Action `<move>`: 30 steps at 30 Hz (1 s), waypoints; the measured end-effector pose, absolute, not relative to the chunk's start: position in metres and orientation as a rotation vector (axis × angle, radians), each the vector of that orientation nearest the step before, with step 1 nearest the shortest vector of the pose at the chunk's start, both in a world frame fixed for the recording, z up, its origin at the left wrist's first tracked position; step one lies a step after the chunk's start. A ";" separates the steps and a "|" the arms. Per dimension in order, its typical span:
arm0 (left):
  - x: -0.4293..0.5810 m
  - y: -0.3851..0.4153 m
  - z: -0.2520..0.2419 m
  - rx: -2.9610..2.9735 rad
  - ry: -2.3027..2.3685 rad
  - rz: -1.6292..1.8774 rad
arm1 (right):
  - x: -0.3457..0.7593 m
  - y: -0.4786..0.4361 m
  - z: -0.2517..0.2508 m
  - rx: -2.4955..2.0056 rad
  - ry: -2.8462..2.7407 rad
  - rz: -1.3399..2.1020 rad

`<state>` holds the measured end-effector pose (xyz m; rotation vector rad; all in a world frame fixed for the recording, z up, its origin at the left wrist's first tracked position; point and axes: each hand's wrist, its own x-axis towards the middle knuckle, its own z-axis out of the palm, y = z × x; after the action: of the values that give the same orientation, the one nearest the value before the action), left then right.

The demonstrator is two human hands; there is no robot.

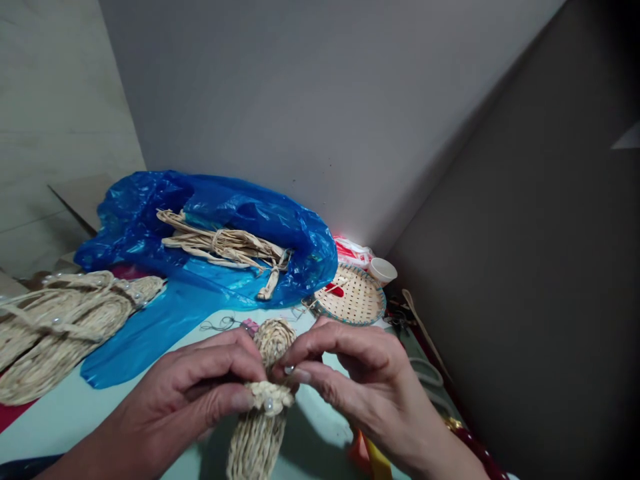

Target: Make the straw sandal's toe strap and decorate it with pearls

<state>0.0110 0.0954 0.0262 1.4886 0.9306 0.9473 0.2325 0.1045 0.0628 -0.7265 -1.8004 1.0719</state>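
Observation:
A small woven straw sandal is in front of me, its sole pointing away, with a braided band across it. One pearl bead sits on that band. My left hand is closed on the band's left side, thumb on top. The thumb and forefinger of my right hand pinch a second pearl bead just above the band's right end. Any needle or thread at the right fingertips is too fine to make out.
A blue plastic bag holds a bundle of dried straw. Finished-looking straw sandals with pearls lie at left. A round woven tray, a white cup and grey-handled scissors are at right. Dark thread lies on the pale table.

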 end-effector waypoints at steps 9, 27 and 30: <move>0.007 0.096 0.018 1.545 0.873 0.977 | 0.233 0.106 0.060 -0.714 -1.886 1.047; 0.005 0.098 0.016 1.610 0.874 0.878 | 0.231 0.103 0.060 -0.678 -2.029 0.966; 0.002 0.101 0.014 1.644 0.863 0.845 | 0.232 0.104 0.059 -0.665 -2.080 0.911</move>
<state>0.0020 0.1011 0.0138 1.6436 0.8635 0.8454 0.2318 0.1037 0.0593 -0.6654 -2.0798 0.9109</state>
